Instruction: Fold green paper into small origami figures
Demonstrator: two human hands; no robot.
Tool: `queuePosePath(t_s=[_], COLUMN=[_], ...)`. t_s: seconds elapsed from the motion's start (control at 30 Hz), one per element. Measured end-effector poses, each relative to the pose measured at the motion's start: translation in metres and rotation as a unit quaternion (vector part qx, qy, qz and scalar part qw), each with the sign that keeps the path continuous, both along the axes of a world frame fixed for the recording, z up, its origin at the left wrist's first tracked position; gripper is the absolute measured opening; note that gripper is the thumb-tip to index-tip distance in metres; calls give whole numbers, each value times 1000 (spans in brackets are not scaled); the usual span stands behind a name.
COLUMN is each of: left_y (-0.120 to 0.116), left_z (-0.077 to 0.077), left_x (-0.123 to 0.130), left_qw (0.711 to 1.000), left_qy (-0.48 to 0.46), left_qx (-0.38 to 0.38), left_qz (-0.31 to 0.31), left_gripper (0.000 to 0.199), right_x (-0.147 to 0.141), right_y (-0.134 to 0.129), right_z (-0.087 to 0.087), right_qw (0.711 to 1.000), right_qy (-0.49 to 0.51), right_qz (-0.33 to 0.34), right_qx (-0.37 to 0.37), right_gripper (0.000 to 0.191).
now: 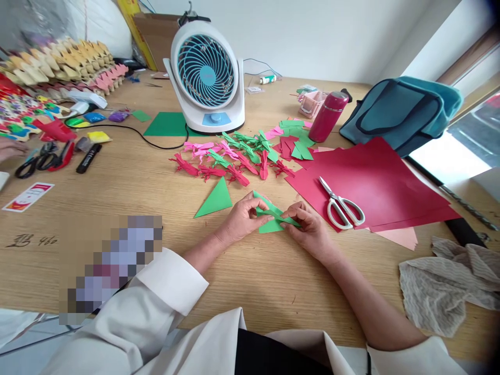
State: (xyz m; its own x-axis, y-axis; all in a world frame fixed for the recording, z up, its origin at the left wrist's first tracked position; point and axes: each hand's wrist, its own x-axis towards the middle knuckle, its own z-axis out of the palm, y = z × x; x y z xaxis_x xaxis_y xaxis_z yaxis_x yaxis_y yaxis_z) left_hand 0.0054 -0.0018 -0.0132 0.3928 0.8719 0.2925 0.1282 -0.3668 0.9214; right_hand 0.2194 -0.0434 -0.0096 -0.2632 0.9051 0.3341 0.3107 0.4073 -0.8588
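Near the front edge of the counter [242, 276], between the two hands, is a folded piece of green paper [272, 214]. The left hand [248, 213] pinches its left side, grip closed with thumb and fingers on the paper; the right hand [308, 224] pinches its right side the same way. Just left of the left hand lies a green triangle [216, 199], flat on the wood. Beyond the hands spreads a cluster of red, pink and green folded figures [234, 156], with the fan [207, 73] upright behind it. Right of the right hand, white-handled scissors [340, 205] rest open on red sheets [375, 182]; past these stand a red bottle [329, 115] and a teal bag [398, 112].
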Motion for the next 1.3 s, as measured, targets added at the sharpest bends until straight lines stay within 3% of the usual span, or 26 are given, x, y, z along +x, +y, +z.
queuePosePath(t_s=[0.2, 0.33, 0.57, 0.77, 0.93, 1.13, 1.3], left_y=[3, 4, 5, -8, -20, -22, -19], left_z=[-6, -1, 18, 25, 30, 30, 24], left_x=[-1, -5, -16, -12, -3, 0, -3], left_qw=[999, 1000, 979, 934, 929, 937, 932], left_qy=[2, -7, 127, 240, 266, 258, 263], left_qx=[3, 5, 152, 263, 252, 226, 230], left_qz=[32, 28, 50, -14, -58, -64, -100], left_gripper=[18, 21, 21, 26, 19, 11, 8], right_x=[4, 8, 12, 8, 3, 2, 7], right_y=[4, 4, 1, -4, -8, -7, -8], right_z=[-5, -4, 2, 11, 15, 13, 16], right_qw=[995, 995, 1000, 1000, 999, 999, 993], right_qy=[89, 86, 4, -25, -28, -40, -109], right_qz=[-1, 10, -9, 2, 19, 20, 38], right_qx=[-40, -43, -6, 17, 24, 24, 12], right_gripper=[7, 7, 11, 12, 14, 11, 10])
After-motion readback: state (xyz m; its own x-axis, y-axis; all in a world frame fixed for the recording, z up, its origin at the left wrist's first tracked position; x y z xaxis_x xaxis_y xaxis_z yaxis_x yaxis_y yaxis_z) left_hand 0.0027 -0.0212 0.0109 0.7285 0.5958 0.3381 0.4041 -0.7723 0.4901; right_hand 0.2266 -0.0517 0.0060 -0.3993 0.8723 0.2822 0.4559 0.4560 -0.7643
